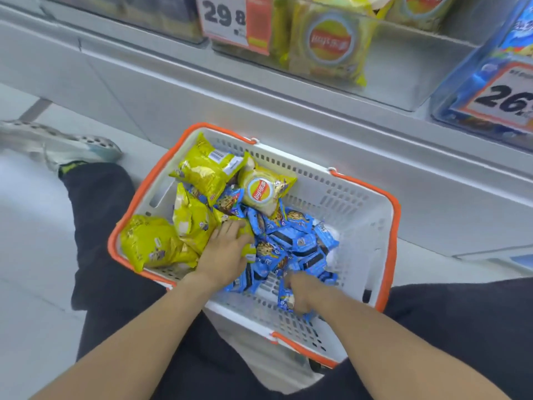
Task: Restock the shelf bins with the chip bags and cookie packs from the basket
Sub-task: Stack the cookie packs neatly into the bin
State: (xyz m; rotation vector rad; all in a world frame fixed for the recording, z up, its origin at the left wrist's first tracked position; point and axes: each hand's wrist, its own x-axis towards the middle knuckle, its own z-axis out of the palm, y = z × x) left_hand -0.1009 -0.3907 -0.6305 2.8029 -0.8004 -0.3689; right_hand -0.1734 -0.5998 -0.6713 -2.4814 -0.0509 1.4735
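Note:
A white basket [354, 203] with an orange rim sits on the floor between my knees. Several yellow chip bags [202, 171] fill its left half and several blue cookie packs [297, 241] lie in the middle. My left hand [225, 252] lies over a yellow chip bag at the basket's centre, fingers curled onto it. My right hand [305, 293] grips a blue cookie pack [285, 298] near the basket's front wall. Above, a clear shelf bin [326, 47] holds yellow chip bags, and a bin [484, 90] at the right holds blue packs.
A grey shelf ledge [259, 111] runs across just behind the basket. Price cards [230, 21] hang on the bin fronts. My dark-trousered legs flank the basket, with a grey shoe [63, 145] on the pale floor at the left.

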